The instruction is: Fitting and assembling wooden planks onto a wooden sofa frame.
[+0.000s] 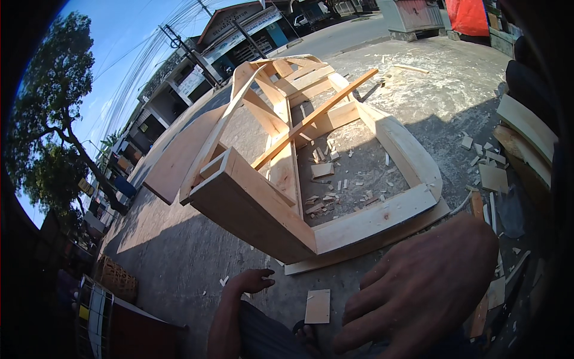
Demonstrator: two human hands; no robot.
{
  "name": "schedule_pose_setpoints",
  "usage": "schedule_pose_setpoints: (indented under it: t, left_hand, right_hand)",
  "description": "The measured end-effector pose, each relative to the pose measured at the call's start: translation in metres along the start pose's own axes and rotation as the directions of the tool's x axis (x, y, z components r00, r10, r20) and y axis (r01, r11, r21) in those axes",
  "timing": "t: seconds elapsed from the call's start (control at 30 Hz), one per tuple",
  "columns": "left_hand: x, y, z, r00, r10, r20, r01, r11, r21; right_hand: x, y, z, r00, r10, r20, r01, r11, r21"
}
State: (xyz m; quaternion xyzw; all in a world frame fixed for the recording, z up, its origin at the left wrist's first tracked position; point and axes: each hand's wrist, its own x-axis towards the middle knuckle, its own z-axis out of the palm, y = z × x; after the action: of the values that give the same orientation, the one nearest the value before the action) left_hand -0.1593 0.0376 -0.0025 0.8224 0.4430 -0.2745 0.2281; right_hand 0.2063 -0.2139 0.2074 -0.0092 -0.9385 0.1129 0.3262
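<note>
A large pale wooden frame (382, 212) of nailed boards lies on the concrete in front of me, its near end a box-like upright section (251, 206). My right hand (421, 284) hangs close in front of the camera, back upward, its fingers apart and pointing down-left, with nothing seen in them. Beside my knee, my left hand (251, 280) is loosely curled with fingers apart and nothing visible in it. Neither hand touches the frame. A small square wood offcut (317, 307) rests on the ground between them, near my foot. Across the frame lies a long slanting batten (317, 118).
Wood chips (323, 170) and offcuts litter the ground within the frame and at the right. Curved boards (526, 137) are stacked at the right edge. A woven basket (116, 279) stands at lower left. A brown panel (185, 152) leans along the frame's left side.
</note>
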Motion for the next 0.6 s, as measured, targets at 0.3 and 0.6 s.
schedule_pose_setpoints:
  t: [0.3, 0.6]
  left_hand:
    - [-0.003, 0.004, -0.001, 0.997, 0.038, -0.07, -0.037, 0.999, 0.006]
    - [-0.002, 0.002, 0.0, 0.998, 0.012, -0.056, -0.014, 1.0, -0.025]
  right_hand:
    - [0.003, 0.001, 0.001, 0.999, -0.044, -0.013, 0.044, 0.999, 0.014]
    - [0.006, -0.006, -0.014, 0.985, 0.014, 0.172, 0.0, 0.997, -0.083]
